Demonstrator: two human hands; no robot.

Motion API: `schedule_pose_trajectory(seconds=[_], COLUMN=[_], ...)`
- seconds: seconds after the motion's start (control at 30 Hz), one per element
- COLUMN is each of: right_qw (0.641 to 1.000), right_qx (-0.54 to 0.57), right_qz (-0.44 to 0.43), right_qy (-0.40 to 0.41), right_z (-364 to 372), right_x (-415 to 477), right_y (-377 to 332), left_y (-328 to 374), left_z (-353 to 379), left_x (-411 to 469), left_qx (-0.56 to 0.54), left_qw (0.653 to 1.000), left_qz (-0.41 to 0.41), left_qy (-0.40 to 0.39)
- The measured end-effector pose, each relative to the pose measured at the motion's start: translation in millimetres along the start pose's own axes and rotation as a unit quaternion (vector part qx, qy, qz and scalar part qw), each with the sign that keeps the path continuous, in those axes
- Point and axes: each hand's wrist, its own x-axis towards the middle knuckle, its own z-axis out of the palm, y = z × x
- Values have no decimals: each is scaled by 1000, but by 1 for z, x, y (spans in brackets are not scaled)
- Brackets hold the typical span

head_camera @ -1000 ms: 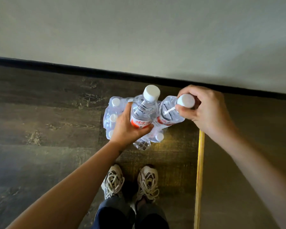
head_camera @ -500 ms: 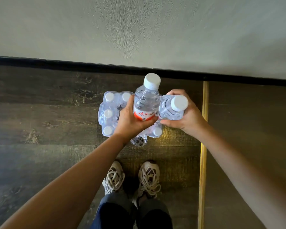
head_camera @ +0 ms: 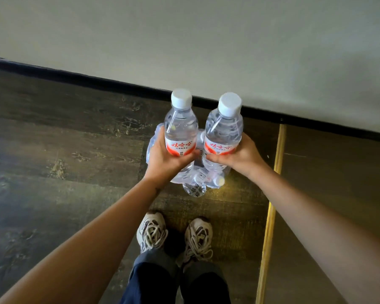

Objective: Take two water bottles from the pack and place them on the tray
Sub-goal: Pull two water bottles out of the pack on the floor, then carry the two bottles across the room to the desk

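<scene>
Two clear water bottles with white caps and red-and-white labels are held upright side by side above the floor. My left hand (head_camera: pixel 166 160) grips the left bottle (head_camera: pixel 180 126) around its lower half. My right hand (head_camera: pixel 239 157) grips the right bottle (head_camera: pixel 225 130) the same way. Beneath them on the floor lies the shrink-wrapped pack (head_camera: pixel 198 181), mostly hidden by my hands and the bottles. No tray is in view.
The floor is dark wood planks, with a brass strip (head_camera: pixel 270 211) running front to back on the right. A black baseboard (head_camera: pixel 97 79) and pale wall stand just behind the pack. My two shoes (head_camera: pixel 176 234) stand in front of it.
Both bottles have risen clear of the pack. The right bottle, earlier tilted and held near its cap, now stands upright with my right hand around its body. The view has shifted.
</scene>
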Motion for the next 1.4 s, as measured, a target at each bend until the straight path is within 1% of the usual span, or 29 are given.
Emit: schedule_pose_trajectory(seconds=[0.2,0.3,0.43,0.57,0.67,0.77,0.93,1.07,1.17,1.3,1.4], right_qw=[993,983,967,937,906,871,810,761,727,691,672], right_qx=[-22,-41,-50,-57,-59,-65,-67,-49,-40,-25,-21], right_qz=[-90,-132,-188,-265,-325,-361,-407,-420,-420,-416,-423], right_qy=[-72,-124,-166,-218,-264,-327,-417,-491,-541,-591,-607], right_z=[23,39,58,87,114,151,247,349,433,549,623], right_x=[-20,-39,-74,-132,-178,-226,-307,-372,-420,-477,-505], right_y=[-103,-168,-249,-355,-429,-498,-596,-657,-696,-747,-790], left_y=[62,104,162,233,279,313,338,330,318,305,310], left_z=[-71,-115,-171,-250,-308,-361,-449,-524,-583,-682,-764], left_x=[-31,-58,-106,-196,-272,-350,-467,-553,-610,-673,-698], left_qx=[-54,-74,-78,-94,-86,-97,-149,-177,-208,-221,-209], left_qw=[994,986,972,938,911,882,818,766,730,703,705], left_qz=[32,61,98,124,145,157,182,192,211,240,264], left_qy=[89,134,199,311,377,433,525,588,616,632,624])
